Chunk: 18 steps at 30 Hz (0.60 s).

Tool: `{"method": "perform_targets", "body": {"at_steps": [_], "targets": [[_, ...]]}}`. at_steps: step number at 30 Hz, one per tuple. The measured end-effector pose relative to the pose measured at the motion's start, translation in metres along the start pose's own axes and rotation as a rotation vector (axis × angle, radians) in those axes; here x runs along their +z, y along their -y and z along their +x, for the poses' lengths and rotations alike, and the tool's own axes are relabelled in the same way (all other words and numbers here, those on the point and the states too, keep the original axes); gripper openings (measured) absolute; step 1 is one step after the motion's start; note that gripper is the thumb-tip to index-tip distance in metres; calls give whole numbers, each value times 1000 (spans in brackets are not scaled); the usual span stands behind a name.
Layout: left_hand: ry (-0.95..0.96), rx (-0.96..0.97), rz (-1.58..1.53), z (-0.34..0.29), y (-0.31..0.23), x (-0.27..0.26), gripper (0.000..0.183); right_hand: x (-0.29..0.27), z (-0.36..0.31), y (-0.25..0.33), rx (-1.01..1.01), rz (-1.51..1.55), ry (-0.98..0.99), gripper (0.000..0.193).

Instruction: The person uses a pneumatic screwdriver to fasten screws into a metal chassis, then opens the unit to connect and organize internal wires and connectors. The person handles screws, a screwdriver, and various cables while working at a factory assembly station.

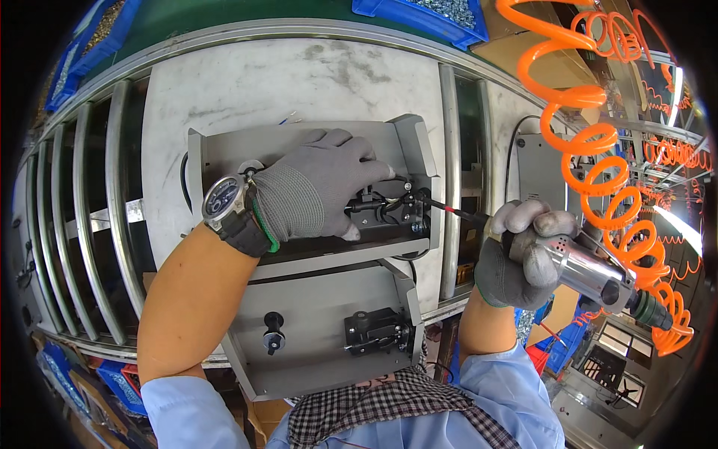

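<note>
Driver [594,273] at Grey Tray [258,142]

The tray is lying on a stained white board [247,86], leaving open room beyond its far edge. The right hand [527,251] is gripping the driver; the left hand [318,183] is resting over the tray, its grip I cannot tell.

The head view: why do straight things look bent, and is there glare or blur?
Head view: fisheye distortion bows the metal rollers at left, and the corners go black; head view: highlights gleam on the chrome power screwdriver; head view: left gloved hand and right gloved hand look fairly sharp.
</note>
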<state>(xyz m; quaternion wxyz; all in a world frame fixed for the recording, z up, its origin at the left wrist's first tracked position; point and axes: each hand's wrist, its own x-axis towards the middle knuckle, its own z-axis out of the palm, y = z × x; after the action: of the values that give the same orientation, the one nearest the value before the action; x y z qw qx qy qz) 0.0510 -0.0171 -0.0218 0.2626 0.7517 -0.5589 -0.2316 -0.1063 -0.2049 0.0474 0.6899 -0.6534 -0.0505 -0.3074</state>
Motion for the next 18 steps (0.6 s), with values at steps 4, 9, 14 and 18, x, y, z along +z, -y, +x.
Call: {"method": "perform_targets", "body": {"at_steps": [4, 9, 14, 18], "targets": [[-10, 8, 6, 0, 1, 1, 75, 4, -2, 1, 19, -29, -5, 37], [15, 2, 31, 1, 1, -1, 73, 8, -1, 1, -27, -24, -18, 36], [35, 1, 47, 1, 1, -2, 72, 4, 0, 1, -10, -10, 26, 35], [27, 2, 49, 2, 1, -1, 73, 7, -1, -1, 17, -4, -27, 39]]}}
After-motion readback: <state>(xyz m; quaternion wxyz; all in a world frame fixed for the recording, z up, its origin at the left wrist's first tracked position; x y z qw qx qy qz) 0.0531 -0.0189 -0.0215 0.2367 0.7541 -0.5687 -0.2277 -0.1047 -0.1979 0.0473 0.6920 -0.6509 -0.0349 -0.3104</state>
